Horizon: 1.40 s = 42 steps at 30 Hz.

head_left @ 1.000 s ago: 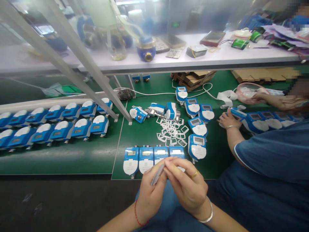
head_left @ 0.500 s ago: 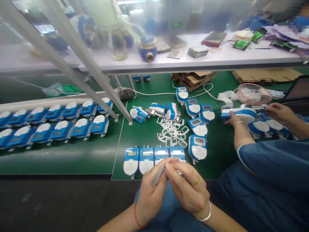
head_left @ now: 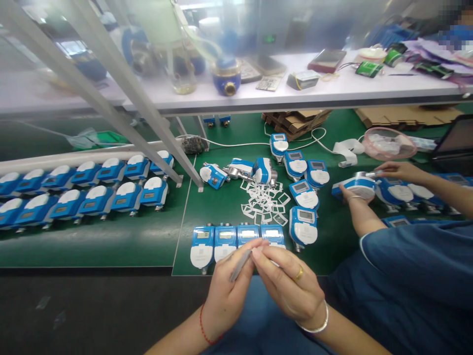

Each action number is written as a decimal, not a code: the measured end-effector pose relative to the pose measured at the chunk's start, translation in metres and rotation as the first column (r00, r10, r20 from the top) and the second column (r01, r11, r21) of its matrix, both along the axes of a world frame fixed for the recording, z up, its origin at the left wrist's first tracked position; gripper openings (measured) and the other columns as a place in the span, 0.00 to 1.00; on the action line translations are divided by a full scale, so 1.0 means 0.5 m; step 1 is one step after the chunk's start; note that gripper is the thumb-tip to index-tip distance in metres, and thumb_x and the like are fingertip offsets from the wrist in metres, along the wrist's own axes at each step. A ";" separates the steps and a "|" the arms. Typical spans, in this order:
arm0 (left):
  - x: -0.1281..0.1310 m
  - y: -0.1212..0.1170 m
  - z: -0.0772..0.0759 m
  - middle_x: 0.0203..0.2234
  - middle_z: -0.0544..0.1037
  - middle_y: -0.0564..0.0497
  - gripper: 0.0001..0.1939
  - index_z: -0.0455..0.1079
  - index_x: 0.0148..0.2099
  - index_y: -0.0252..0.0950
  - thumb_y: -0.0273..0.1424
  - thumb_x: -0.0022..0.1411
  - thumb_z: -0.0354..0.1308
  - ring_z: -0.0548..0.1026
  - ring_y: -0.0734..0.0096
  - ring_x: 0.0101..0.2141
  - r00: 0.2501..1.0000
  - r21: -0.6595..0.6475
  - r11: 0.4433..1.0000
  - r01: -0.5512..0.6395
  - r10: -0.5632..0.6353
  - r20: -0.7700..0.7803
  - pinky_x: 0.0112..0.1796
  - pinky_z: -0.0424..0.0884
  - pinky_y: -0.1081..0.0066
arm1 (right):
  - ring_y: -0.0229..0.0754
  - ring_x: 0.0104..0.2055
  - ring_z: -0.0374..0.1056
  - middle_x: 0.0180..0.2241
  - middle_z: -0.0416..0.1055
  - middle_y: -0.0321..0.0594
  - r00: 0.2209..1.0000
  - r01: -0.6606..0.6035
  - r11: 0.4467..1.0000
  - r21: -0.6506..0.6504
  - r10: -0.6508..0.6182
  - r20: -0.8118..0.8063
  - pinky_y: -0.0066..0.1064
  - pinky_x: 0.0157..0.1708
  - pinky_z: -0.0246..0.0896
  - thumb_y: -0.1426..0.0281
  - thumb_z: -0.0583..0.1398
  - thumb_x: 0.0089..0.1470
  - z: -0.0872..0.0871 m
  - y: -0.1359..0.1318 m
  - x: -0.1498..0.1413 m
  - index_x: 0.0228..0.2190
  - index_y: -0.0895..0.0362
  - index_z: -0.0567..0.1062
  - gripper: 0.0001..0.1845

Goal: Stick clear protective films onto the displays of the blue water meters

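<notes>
My left hand (head_left: 228,291) is closed around a thin, flat grey piece (head_left: 240,265), perhaps a small stack, whose edge shows between thumb and fingers. Fingertips of my right hand (head_left: 293,283) pinch together at the upper end of that piece; what they hold is hidden. Just beyond my hands stands a short row of blue-and-white water meters with small displays, the leftmost meter (head_left: 202,246) in full view and others partly covered by my fingers. Behind the row lies a loose pile of white rectangular frames (head_left: 262,201).
More meters (head_left: 303,227) line the pile's right side, and tilted ones (head_left: 213,175) lie behind it. Two rows of meters (head_left: 98,199) fill the left bench. At right a co-worker's hands hold another meter (head_left: 356,188). Slanted metal posts (head_left: 148,113) and a white shelf (head_left: 266,101) stand ahead.
My hands stay together with the grey piece, shifting only slightly. The co-worker has moved the held meter a little left and down, uncovering more meters at right.
</notes>
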<state>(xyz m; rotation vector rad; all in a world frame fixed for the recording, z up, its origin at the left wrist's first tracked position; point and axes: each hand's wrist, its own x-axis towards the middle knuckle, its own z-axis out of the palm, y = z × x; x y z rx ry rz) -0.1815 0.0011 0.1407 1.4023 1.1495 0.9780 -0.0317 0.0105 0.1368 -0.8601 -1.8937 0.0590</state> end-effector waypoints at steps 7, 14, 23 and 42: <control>-0.003 0.001 -0.001 0.50 0.77 0.45 0.17 0.70 0.55 0.35 0.31 0.68 0.49 0.75 0.65 0.51 0.999 0.035 0.999 -0.002 0.004 -0.032 0.53 0.69 0.69 | 0.41 0.38 0.75 0.35 0.77 0.47 0.997 -0.015 1.000 0.015 0.014 0.074 0.28 0.43 0.75 0.83 0.60 0.54 0.015 0.008 0.004 0.44 0.66 0.75 0.14; -0.010 0.004 -0.006 0.45 0.79 0.44 0.15 0.72 0.52 0.35 0.33 0.66 0.51 0.76 0.60 0.47 0.999 -0.021 1.000 -0.012 0.011 -0.042 0.51 0.70 0.65 | 0.41 0.36 0.74 0.33 0.77 0.46 0.989 -0.059 0.996 -0.065 0.067 0.135 0.29 0.36 0.73 0.78 0.56 0.59 0.027 0.038 0.005 0.39 0.62 0.73 0.07; 0.003 -0.002 -0.020 0.19 0.70 0.57 0.16 0.70 0.39 0.34 0.37 0.51 0.68 0.64 0.81 0.17 0.799 -0.460 0.886 0.061 0.233 0.555 0.20 0.61 0.79 | 0.42 0.31 0.70 0.31 0.74 0.44 0.969 -0.145 0.975 -0.167 0.174 0.176 0.32 0.29 0.66 0.78 0.53 0.58 0.017 0.029 0.005 0.36 0.59 0.69 0.06; -0.017 -0.003 -0.118 0.30 0.74 0.49 0.15 0.70 0.35 0.34 0.43 0.60 0.59 0.74 0.71 0.30 0.760 -0.370 0.918 -0.147 0.344 0.551 0.32 0.71 0.72 | 0.39 0.32 0.66 0.28 0.66 0.39 0.980 -0.178 0.861 -0.477 0.109 -0.168 0.30 0.31 0.67 0.80 0.51 0.57 -0.038 0.000 -0.016 0.33 0.56 0.66 0.08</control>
